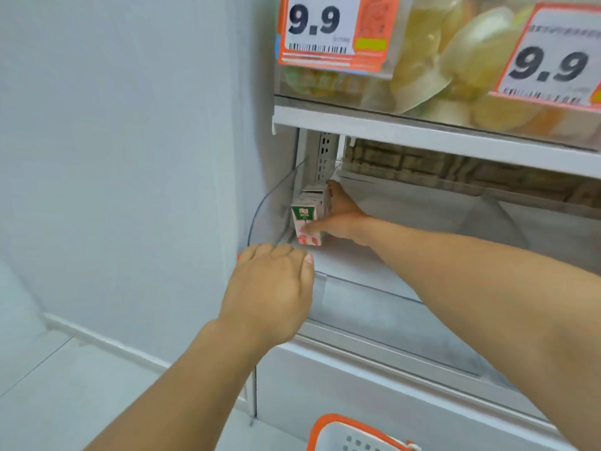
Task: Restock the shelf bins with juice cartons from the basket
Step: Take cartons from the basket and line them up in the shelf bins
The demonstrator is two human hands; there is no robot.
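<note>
1. The juice carton [305, 224] looks to me like a small, light, stiff box with smooth printed sides. I would expect it to slip if held loosely and to dent if squeezed hard, so the flat side faces near the middle are the place to hold it.
2. It stands upright at the far left of the clear shelf bin [367, 289], close to the bin's curved left wall, at the front of a row of like cartons running back.
3. My right hand [341, 219] is the grip on it: it reaches in from the right, fingers along the right side of the row and thumb across the carton's near face, pinching it.
4. My left hand [276, 288] rests on the bin's near left corner, just in front of the carton and not touching it. Its fingers curl down over the edge; I cannot tell whether they grasp it.
5. The orange-rimmed basket [354, 434] sits low and near, well apart from both hands.
</note>
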